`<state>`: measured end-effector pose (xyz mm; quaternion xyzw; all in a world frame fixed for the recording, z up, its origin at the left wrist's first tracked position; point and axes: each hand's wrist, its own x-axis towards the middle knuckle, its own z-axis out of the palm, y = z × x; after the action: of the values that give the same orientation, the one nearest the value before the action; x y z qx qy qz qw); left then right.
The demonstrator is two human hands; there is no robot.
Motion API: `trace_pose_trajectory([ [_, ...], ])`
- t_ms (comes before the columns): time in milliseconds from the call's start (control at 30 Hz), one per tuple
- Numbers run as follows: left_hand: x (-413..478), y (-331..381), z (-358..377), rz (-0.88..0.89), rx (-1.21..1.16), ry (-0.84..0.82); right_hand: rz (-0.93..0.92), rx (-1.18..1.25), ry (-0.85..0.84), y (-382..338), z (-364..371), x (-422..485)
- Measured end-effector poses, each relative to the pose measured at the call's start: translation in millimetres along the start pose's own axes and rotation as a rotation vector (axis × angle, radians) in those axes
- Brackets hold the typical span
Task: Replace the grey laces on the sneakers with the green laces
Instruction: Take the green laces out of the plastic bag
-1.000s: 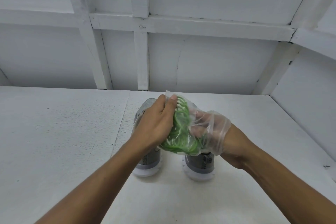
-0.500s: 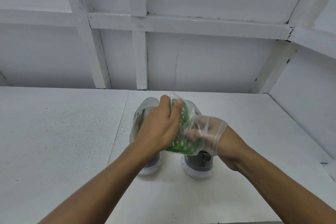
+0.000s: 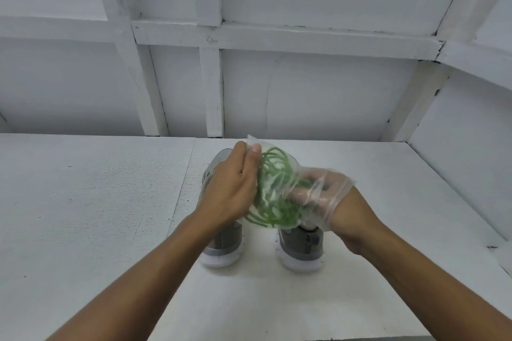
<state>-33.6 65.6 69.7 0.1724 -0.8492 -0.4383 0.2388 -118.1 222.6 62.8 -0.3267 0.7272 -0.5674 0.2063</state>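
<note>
So, biggest thing first: we're facing a white wall (image 3: 304,91) with white battens running across and up it, and it wraps round on the right side too. Below that is the white table (image 3: 83,202), a bit speckled, with a seam running from far to near just left of the middle. Our left forearm (image 3: 155,271) and right forearm (image 3: 415,271) come in from the near edge and meet over the middle of the table. Sitting on the table under our hands are two grey shoes with white soles, heels toward us: the left sneaker (image 3: 224,243) and the right sneaker (image 3: 300,246), side by side with a small gap between them. Their tops and lacing are hidden behind our hands, so we can't say much there. Held up above them is a clear plastic bag (image 3: 315,188), crumpled and a bit motion-blurred. Our left hand (image 3: 232,188) has it from the outside on the left, thumb up at the bag's far top corner and fingers curled round the plastic, so that one's clearly gripping the bag. Our right hand (image 3: 340,210) is stuffed inside the bag from the right, the plastic covering it up to about the wrist; the fingers point left toward the contents, but honestly it's too blurry to tell whether they've actually got hold of anything. The green laces (image 3: 274,202) are a loose coil inside the bag, between the two hands, above the gap between the shoes.
</note>
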Motion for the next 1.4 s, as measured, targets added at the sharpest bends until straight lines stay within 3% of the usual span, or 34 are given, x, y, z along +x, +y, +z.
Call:
trace_pose_trajectory([
  [233, 16, -7, -19, -0.107, -0.363, -0.045, -0.093, -0.01, 0.007, -17, -18, 6],
  [333, 18, 0, -20, -0.162, -0.537, -0.076, -0.037, -0.06, 0.023, -19, -20, 13],
  [467, 22, -2, -26, -0.233, -0.735, -0.045, -0.05, -0.006, -0.025, -22, -33, 14],
  [600, 27, -12, -33, -0.34, -0.901, -0.081, -0.082, 0.066, 0.037, -22, -44, 15],
  [1200, 45, -22, -34, -0.365, -1.009, -0.005, -0.073, 0.377, 0.404, -17, -128, 26],
  [1400, 45, -20, -28, -0.354, -1.024, -0.018, -0.003, 0.443, 0.482, 21, -136, 26],
])
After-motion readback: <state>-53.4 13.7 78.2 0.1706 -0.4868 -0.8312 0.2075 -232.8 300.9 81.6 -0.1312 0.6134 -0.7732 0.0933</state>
